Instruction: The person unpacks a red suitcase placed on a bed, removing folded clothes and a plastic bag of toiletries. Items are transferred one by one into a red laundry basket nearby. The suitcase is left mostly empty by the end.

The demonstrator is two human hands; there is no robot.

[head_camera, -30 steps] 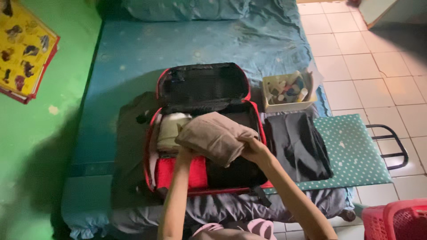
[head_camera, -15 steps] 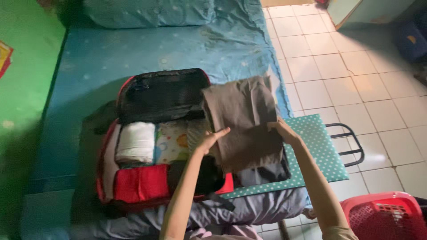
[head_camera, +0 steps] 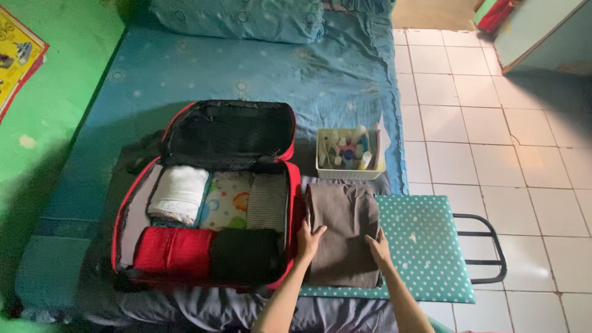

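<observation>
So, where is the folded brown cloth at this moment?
In the head view, the folded brown cloth lies right of the open suitcase, under both hands, just below the white box of bottles.

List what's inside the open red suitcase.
Suitcase: white roll, patterned cloth, striped cloth, red bundle, black bundle. Anything underneath is covered.

A white tub of small bottles [head_camera: 350, 154] sits on the blue bed [head_camera: 246, 74]; a pillow [head_camera: 240, 18] lies at its head, beside the white tiled floor [head_camera: 493, 142].
</observation>
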